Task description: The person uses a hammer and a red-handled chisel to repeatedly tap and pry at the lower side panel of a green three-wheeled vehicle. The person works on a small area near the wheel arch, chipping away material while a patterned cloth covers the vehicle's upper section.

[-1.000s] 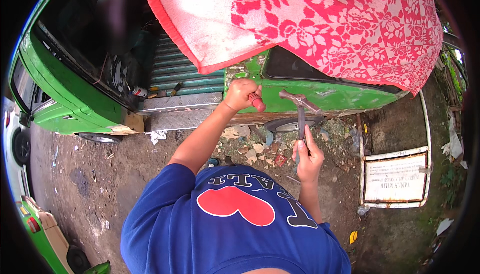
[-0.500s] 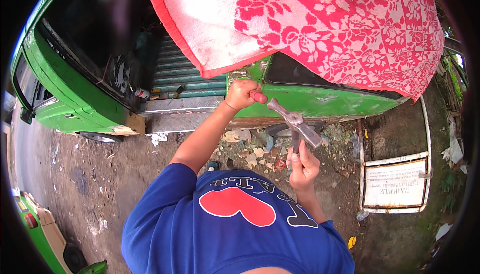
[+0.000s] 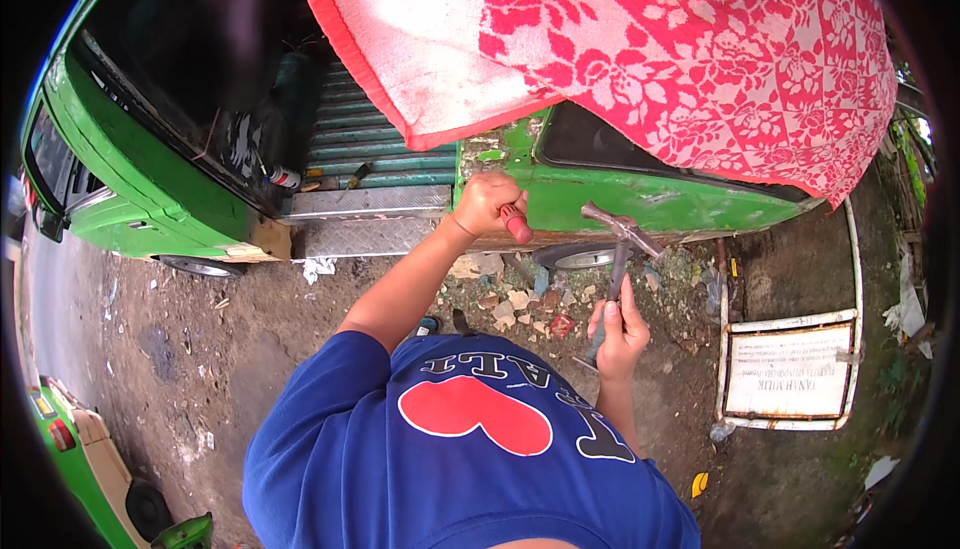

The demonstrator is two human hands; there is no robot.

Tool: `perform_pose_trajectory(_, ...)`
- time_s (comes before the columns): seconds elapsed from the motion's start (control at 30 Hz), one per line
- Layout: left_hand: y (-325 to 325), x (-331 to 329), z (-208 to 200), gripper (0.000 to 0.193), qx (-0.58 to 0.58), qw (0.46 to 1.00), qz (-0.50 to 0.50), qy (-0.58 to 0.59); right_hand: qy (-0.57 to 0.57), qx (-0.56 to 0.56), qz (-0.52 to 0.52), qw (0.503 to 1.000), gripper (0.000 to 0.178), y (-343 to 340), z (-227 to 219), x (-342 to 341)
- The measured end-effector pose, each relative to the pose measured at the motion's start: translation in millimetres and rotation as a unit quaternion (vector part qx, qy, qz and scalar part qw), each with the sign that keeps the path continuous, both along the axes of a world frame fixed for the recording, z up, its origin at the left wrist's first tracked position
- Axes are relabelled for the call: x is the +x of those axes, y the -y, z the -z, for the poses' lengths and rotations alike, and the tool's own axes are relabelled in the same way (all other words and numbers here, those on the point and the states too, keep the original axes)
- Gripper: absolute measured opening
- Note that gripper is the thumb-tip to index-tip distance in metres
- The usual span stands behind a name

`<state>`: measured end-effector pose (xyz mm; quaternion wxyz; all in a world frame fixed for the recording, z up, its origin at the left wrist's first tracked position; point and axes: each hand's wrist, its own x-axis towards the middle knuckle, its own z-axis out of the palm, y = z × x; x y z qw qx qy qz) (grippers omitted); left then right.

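Note:
My left hand (image 3: 487, 203) is closed around a tool with a red handle (image 3: 516, 224); its rounded end sticks out toward me. The tool's other end is hidden, so its exact kind cannot be made out. That fist is held close against the green side panel (image 3: 620, 199) of a vehicle, by the door opening. To the right of it, my right hand (image 3: 618, 339) grips a hammer (image 3: 624, 228) by its dark handle. The metal hammer head stands apart from the red handle, with a gap between them.
A pink and white floral blanket (image 3: 640, 59) hangs over the vehicle's roof and part of its side window. Left of my fist lies a ribbed floor (image 3: 380, 139) behind a metal step. Rubble (image 3: 520, 304) covers the ground below. A white-framed sign (image 3: 790, 369) lies at right.
The hammer has moved right, away from the red handle, and its head has turned. More of its handle now shows. My left hand keeps its grip, and the red handle tilts slightly lower.

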<state>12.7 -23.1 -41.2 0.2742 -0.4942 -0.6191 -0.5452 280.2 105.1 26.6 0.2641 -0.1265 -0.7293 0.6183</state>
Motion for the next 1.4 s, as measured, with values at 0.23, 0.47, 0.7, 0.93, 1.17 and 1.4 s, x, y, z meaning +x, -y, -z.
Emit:
perform_pose_trajectory(0.23, -3.8, -8.8, -7.4, 0.031, 0.011, 1.0, 0.014, -0.002, 0.004, 0.028, -0.001, 1.0, 0.042, -1.0, -0.3, -2.2)
perform_pose_trajectory(0.47, -9.1, -8.0, -19.7, 0.032, 0.045, 0.997, -0.001, 0.067, 0.027, 0.061, -0.014, 0.998, 0.041, 5.1, -6.0, -7.9)
perform_pose_trajectory(0.7, -12.5, -13.7, -21.9, 0.034, 0.051, 0.996, -0.04, 0.055, -0.231, 0.216, -0.054, 0.947, 0.044, 15.8, -28.3, -28.0)
perform_pose_trajectory(0.93, -12.5, -7.8, -19.3, 0.034, 0.033, 0.995, -0.034, 0.083, -0.108, 0.148, -0.04, 0.982, 0.042, 1.1, -21.3, -26.5)
perform_pose_trajectory(1.17, -5.6, 5.2, -6.7, 0.03, 0.009, 1.0, -0.008, 0.014, -0.07, 0.11, -0.027, 0.991, 0.044, -2.6, -15.7, -16.8)
perform_pose_trajectory(1.4, -3.8, -3.6, -5.8, 0.03, 0.001, 1.0, -0.011, -0.012, -0.019, 0.067, -0.013, 0.997, 0.044, 2.4, -12.0, -11.0)
